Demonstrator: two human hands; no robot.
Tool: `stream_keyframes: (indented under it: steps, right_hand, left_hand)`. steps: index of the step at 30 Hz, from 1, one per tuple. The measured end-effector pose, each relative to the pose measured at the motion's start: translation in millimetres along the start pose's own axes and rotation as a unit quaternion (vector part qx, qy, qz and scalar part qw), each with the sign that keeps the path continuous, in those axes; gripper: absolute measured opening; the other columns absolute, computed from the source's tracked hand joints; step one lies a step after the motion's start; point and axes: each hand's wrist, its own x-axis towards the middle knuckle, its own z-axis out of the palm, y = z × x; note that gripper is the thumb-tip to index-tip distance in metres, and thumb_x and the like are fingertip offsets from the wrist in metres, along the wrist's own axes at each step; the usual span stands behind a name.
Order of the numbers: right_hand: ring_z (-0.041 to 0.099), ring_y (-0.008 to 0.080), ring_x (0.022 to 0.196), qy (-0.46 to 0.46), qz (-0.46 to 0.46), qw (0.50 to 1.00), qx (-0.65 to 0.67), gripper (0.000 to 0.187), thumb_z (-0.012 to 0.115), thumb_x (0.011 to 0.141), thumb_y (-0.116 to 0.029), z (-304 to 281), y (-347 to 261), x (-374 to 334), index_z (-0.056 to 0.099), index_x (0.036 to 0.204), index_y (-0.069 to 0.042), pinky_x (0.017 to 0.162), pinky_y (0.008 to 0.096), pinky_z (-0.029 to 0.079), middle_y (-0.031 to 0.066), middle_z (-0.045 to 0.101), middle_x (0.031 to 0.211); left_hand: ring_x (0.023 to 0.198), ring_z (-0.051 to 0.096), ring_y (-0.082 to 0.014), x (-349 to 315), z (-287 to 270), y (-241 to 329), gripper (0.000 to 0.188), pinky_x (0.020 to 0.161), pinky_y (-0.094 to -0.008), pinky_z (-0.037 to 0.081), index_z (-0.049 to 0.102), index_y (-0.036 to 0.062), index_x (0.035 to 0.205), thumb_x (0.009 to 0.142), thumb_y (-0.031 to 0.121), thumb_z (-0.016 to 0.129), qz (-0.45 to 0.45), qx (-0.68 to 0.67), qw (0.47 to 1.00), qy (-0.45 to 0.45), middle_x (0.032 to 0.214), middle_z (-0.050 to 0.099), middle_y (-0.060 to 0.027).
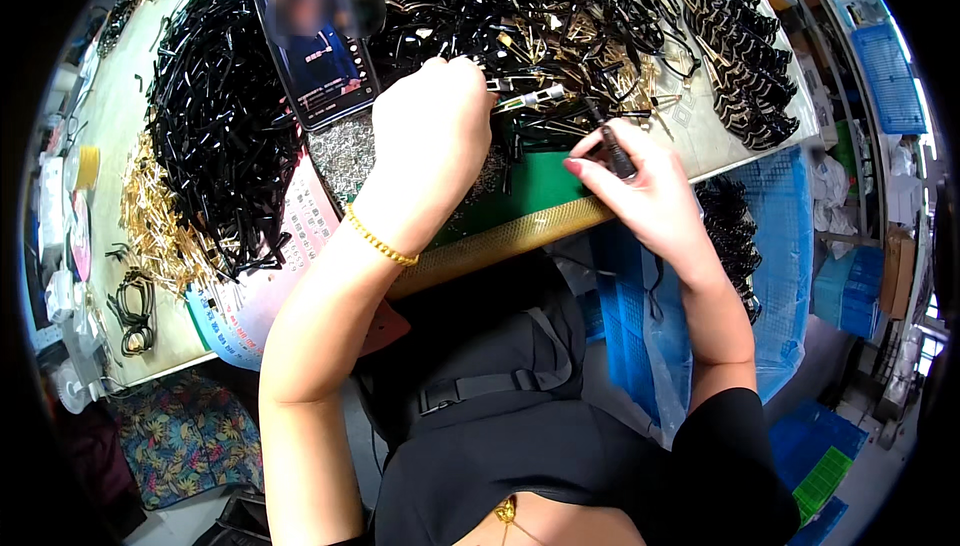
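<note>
My left hand is closed in a fist over the near edge of the pile; its fingertips and whatever they grip are hidden behind the knuckles. Just right of it lies a white and silver slender piece. My right hand pinches a black screwdriver-like tool with a ridged handle, its thin end pointing up and away toward the black and gold strips. Those slim strips, which look like eyeglass temples, heap up beyond both hands. Many tiny silver parts lie beside my left wrist, near a green mat.
A phone playing a video rests on the heap. Black strips and gold pieces fill the left side; bundled black and gold pieces line the right. A yellowish edge strip borders the table. Below right stands a blue crate.
</note>
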Motion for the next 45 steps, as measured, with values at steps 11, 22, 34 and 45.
stream_keyframes:
  steps: [11,22,34,45]
  right_hand:
    - [0.054,0.0048,0.071,0.000,0.016,0.997,0.075,0.023,0.076,0.092,-0.018,1.5,-2.2,4.6,0.066,0.104,-0.001,0.062,0.0239,0.044,0.0006,0.063,0.078]
    - [0.053,0.0037,0.071,-0.174,0.015,0.968,0.180,0.012,0.074,0.092,-0.005,30.9,-52.9,-23.2,0.070,0.102,0.000,0.064,0.0222,0.044,-0.0010,0.067,0.083]
    - [0.060,0.0165,0.062,-0.218,-0.047,0.973,0.060,0.020,0.077,0.090,-0.013,58.3,-69.2,-13.4,0.064,0.090,0.001,0.057,0.0290,0.047,0.0102,0.066,0.075]
    - [0.067,0.0319,0.070,-0.254,-0.100,0.961,-0.038,0.021,0.078,0.088,-0.017,47.9,-77.6,-11.7,0.063,0.087,-0.003,0.058,0.0365,0.049,0.0128,0.067,0.078]
  left_hand:
    - [0.066,0.067,-0.0178,40.2,-38.1,-20.4,0.018,0.062,-0.0315,0.051,0.076,0.0032,0.096,0.091,0.019,0.069,0.038,-0.131,0.990,0.042,0.075,0.071,-0.0075]
    - [0.081,0.055,-0.0114,-129.4,-85.2,-20.1,0.032,0.076,-0.0262,0.047,0.048,0.0014,0.139,0.108,0.009,0.049,-0.164,-0.557,0.803,-0.135,0.092,0.056,-0.0048]
    - [0.070,0.057,-0.0062,-171.2,-55.9,-28.7,0.031,0.065,-0.0234,0.049,0.062,0.0030,0.135,0.106,0.008,0.056,-0.206,-0.656,0.705,-0.174,0.090,0.066,-0.0035]
    - [0.069,0.064,-0.0206,-164.7,-61.7,-40.8,0.053,0.067,-0.0342,0.052,0.064,0.0073,0.137,0.086,-0.009,0.061,-0.021,-0.498,0.855,-0.146,0.083,0.066,-0.0079]
